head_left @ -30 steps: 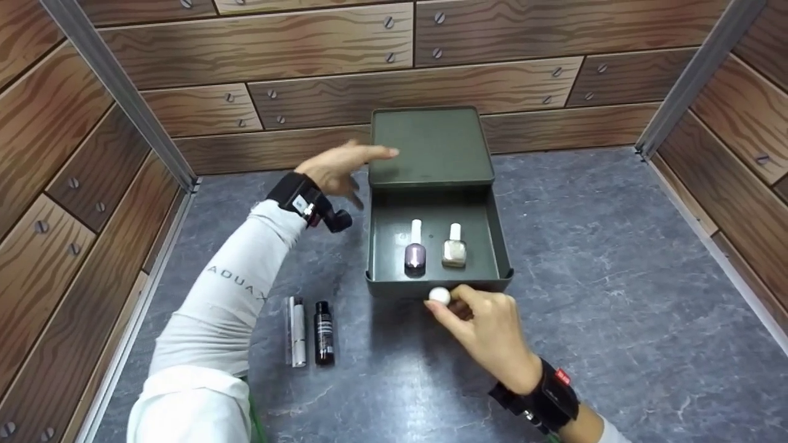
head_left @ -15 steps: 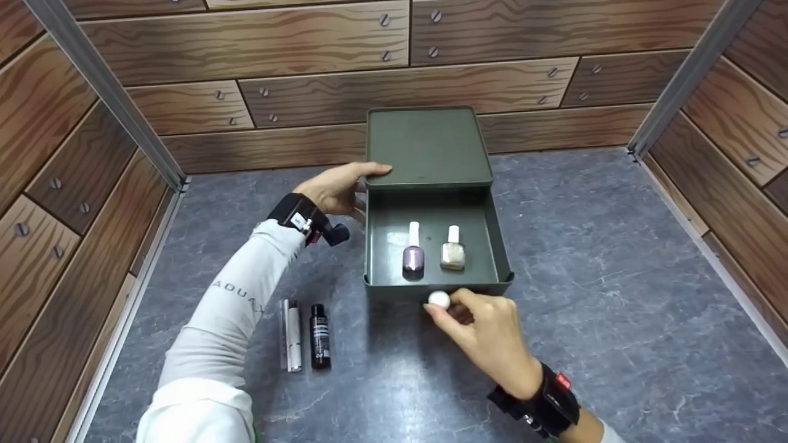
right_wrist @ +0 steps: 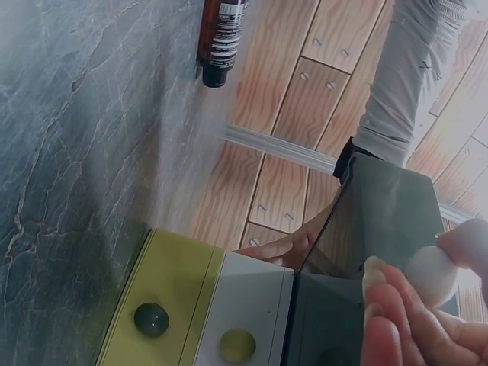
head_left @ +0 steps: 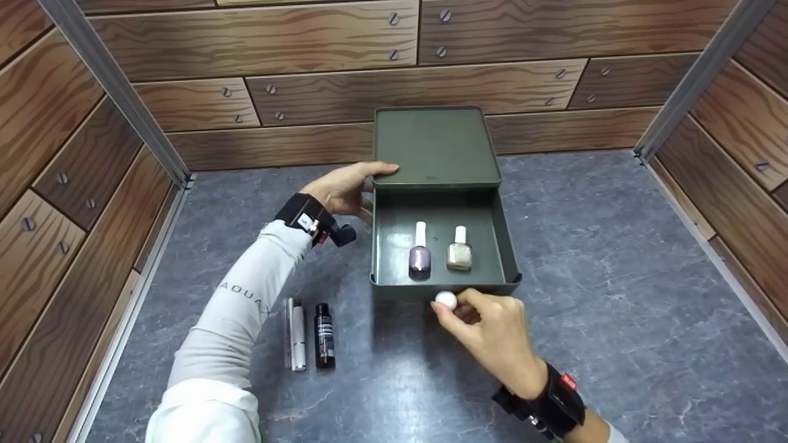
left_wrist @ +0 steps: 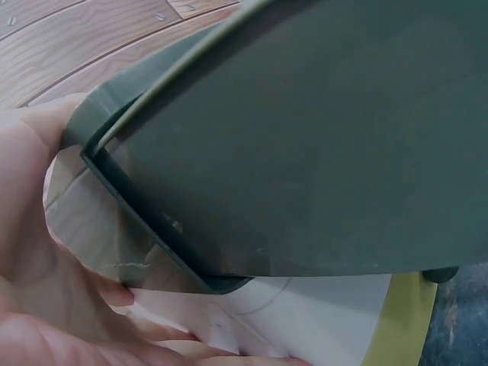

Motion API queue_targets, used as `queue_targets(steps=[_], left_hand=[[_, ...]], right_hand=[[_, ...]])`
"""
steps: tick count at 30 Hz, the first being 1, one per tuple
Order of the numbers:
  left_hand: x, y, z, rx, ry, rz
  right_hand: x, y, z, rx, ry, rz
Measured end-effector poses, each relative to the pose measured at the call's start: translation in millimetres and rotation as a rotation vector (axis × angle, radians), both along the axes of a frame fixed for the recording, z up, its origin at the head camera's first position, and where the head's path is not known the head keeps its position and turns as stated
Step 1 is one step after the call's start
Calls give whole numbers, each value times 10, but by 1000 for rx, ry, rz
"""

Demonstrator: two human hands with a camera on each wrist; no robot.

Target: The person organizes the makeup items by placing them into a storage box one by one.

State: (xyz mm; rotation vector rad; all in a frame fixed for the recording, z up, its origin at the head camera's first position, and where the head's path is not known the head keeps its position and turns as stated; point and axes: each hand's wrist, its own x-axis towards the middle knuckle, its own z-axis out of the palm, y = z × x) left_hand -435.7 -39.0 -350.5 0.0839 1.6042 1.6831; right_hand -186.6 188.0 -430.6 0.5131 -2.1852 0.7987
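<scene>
A small drawer chest stands before me, its dark green top (head_left: 434, 144) toward the back. The top drawer (head_left: 443, 209) is pulled out toward me. Inside stand a purple nail polish bottle (head_left: 420, 259) and a pale gold one (head_left: 460, 256), both with white caps. My right hand (head_left: 498, 329) pinches the drawer's round white knob (head_left: 446, 300) between thumb and fingers. At the chest's left side, my left hand (head_left: 340, 192) rests its thumb on the top edge. Its other fingers extend along the side (left_wrist: 328, 305), as the left wrist view shows.
Lower drawers show in the right wrist view: a white one (right_wrist: 244, 297) and a yellow one (right_wrist: 175, 267). On the marbled floor to the left lie a dark bottle (head_left: 325, 338) and a slim silver tube (head_left: 298, 338). Wood-patterned walls (head_left: 332, 98) enclose the space.
My left hand has come down from above and settled against the chest's left side, thumb on its top. My right hand keeps hold of the knob; the drawer stays out.
</scene>
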Motion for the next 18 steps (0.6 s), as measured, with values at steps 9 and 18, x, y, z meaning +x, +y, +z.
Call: queue_targets(steps=[9, 18], left_hand=[[8, -17, -14, -4, 16, 5], [6, -18, -29, 15, 8, 2]], right_hand=[[-29, 1, 0, -15, 26, 2], [-53, 13, 11, -13, 21, -2]])
